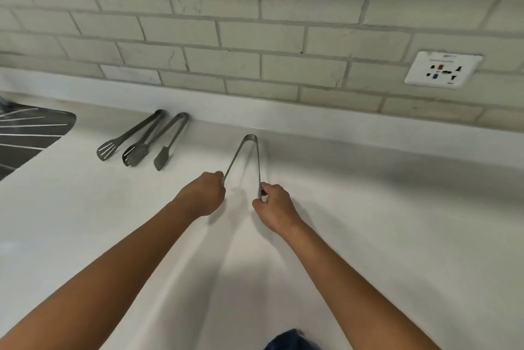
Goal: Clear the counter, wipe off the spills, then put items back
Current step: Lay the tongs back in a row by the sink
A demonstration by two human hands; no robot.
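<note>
**Both hands on the tongs**

Head view: a pair of metal tongs (246, 159) lies spread in a V on the white counter (368, 222), its hinge pointing at the tiled wall (255, 37) and just short of the counter's raised back edge; the left hand (204, 193) is curled round the end of the left arm of the tongs; the right hand (273, 206) pinches the end of the right arm between thumb and fingers; the two hands sit near each other, not touching. To the left, two more tongs (144, 137) lie side by side near the wall; further left is a dark sink (25, 137); a socket (443, 70) is on the wall at right; something blue (292, 341) shows at the bottom edge.
</note>
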